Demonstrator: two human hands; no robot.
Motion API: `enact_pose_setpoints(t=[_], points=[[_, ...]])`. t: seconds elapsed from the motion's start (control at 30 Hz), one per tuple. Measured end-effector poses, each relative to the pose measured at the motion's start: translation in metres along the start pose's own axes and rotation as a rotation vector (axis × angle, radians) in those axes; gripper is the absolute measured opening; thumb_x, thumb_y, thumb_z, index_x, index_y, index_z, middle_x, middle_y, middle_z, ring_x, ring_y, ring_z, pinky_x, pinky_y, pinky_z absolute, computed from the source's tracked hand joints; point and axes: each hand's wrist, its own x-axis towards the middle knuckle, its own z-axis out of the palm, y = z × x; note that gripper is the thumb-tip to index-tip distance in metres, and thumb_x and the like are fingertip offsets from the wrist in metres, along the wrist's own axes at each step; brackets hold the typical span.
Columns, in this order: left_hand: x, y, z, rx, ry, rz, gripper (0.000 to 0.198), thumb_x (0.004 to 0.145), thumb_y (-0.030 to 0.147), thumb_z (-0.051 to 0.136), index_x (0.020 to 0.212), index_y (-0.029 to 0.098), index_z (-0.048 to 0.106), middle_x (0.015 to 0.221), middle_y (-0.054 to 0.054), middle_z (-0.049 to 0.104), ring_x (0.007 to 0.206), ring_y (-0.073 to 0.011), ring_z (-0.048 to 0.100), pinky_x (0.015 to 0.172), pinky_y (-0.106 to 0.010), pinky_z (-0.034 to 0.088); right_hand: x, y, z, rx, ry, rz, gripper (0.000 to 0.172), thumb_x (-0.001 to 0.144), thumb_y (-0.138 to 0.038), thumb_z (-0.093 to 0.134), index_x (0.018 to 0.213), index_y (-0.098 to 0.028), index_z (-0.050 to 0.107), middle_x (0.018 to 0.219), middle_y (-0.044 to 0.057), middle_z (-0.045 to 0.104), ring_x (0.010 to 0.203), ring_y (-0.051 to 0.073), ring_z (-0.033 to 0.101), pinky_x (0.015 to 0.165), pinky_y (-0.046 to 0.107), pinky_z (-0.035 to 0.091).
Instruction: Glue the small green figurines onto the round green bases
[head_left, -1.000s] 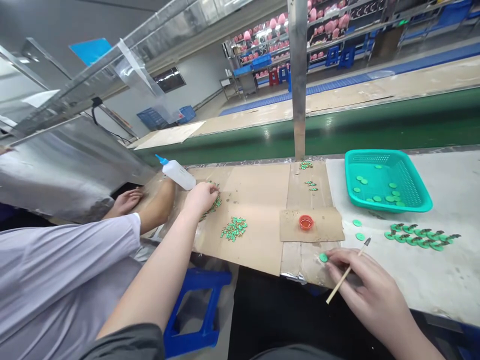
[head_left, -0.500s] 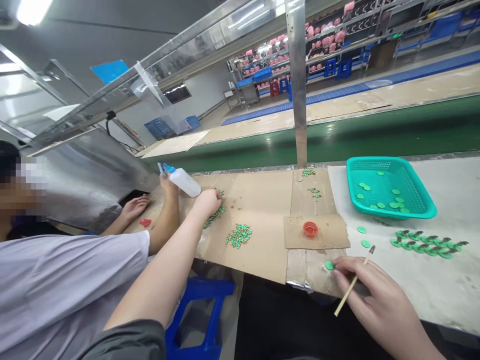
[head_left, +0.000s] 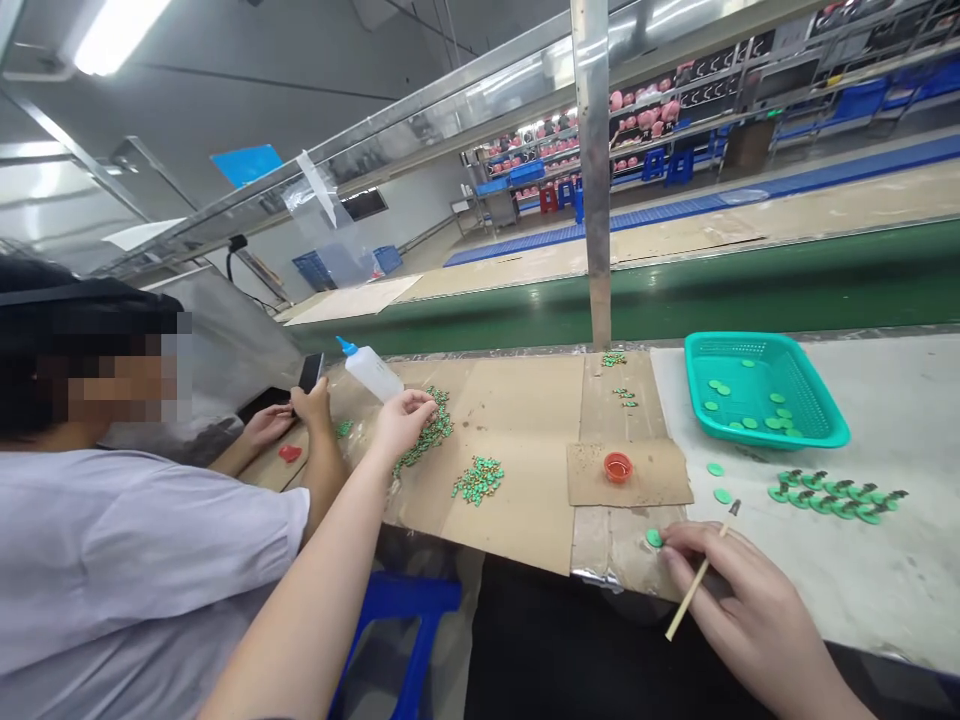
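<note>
My left hand (head_left: 405,422) rests its fingertips on a loose heap of small green pieces (head_left: 431,432) lying on a brown cardboard sheet (head_left: 517,400). I cannot tell whether those fingers hold any pieces. A second green heap (head_left: 478,480) lies apart from it, to the right. My right hand (head_left: 720,570) grips a thin wooden stick (head_left: 686,606) with a dark tip. Its fingertips touch a flat green disc (head_left: 654,538) on the cardboard.
A teal plastic basket (head_left: 814,385) holds green discs. Rows of green discs with dark pieces (head_left: 836,497) lie on a white work surface. A red cap (head_left: 618,467) holds orange liquid. A co-worker's hand (head_left: 311,400) holds a phone (head_left: 310,371) beyond a glue bottle (head_left: 373,370).
The whole view has swung, with the basket now lower. A co-worker's head has come into view, and that person's raised hand now shows a phone. My two hands stay at the same spots.
</note>
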Motion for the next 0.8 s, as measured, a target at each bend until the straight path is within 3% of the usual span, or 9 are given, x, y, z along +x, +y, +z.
enact_pose_setpoints(t=[0.17,0.27,0.33,0.43,0.53,0.7,0.8], points=[[-0.049,0.025,0.001,-0.283,-0.095,0.061,0.042,0.110,0.052,0.082,0.130,0.017,0.077,0.122,-0.008,0.081,0.104,-0.0216,0.080,0.094,-0.042,0.070,-0.004,0.001,0.002,0.058,0.035,0.069,0.007,0.115,-0.029,0.072,0.110,-0.029,0.077,0.101,0.003,0.086,0.087,0.024,0.085,0.079,0.034,0.069],[-0.095,0.049,0.010,-0.392,-0.196,0.108,0.059,0.087,0.062,0.100,0.123,0.019,0.081,0.112,-0.011,0.086,0.097,-0.0230,0.081,0.089,-0.035,0.068,0.002,-0.014,-0.001,0.118,0.050,0.093,0.008,0.114,-0.029,0.073,0.108,-0.030,0.079,0.099,0.002,0.087,0.085,0.022,0.085,0.077,0.032,0.068],[-0.129,0.067,0.020,-0.432,-0.295,0.117,0.064,0.080,0.065,0.103,0.121,0.022,0.080,0.104,-0.011,0.087,0.094,-0.0249,0.083,0.082,-0.033,0.067,0.012,-0.035,-0.006,0.187,0.045,0.143,0.008,0.113,-0.031,0.075,0.106,-0.030,0.081,0.096,0.000,0.087,0.080,0.020,0.084,0.074,0.029,0.068],[-0.176,0.092,0.039,-0.468,-0.469,0.123,0.052,0.086,0.059,0.100,0.116,0.024,0.078,0.095,-0.008,0.086,0.092,-0.0230,0.084,0.081,-0.029,0.066,0.032,-0.071,-0.015,0.345,-0.060,0.279,0.010,0.110,-0.032,0.077,0.101,-0.029,0.082,0.092,-0.001,0.088,0.078,0.018,0.084,0.076,0.026,0.069],[-0.208,0.110,0.053,-0.446,-0.646,0.184,0.035,0.099,0.052,0.089,0.119,0.027,0.075,0.098,-0.005,0.085,0.089,-0.0181,0.080,0.080,-0.024,0.063,0.048,-0.094,-0.017,0.472,-0.133,0.407,0.007,0.105,-0.031,0.079,0.105,-0.026,0.084,0.091,0.000,0.088,0.080,0.018,0.085,0.078,0.024,0.068],[-0.238,0.128,0.058,-0.373,-0.692,0.281,0.012,0.104,0.031,0.076,0.115,0.029,0.075,0.095,0.001,0.079,0.082,-0.0121,0.068,0.074,-0.019,0.055,0.042,-0.101,-0.022,0.421,-0.256,0.437,0.024,0.106,-0.038,0.076,0.086,-0.025,0.081,0.076,-0.001,0.080,0.071,0.016,0.076,0.070,0.024,0.060],[-0.255,0.136,0.064,-0.395,-0.748,0.271,0.018,0.097,0.020,0.070,0.112,0.025,0.078,0.091,0.002,0.077,0.077,-0.0097,0.065,0.071,-0.018,0.051,0.020,-0.092,-0.020,0.383,-0.299,0.449,0.031,0.109,-0.048,0.073,0.088,-0.028,0.083,0.078,0.000,0.082,0.068,0.019,0.080,0.066,0.023,0.065]])
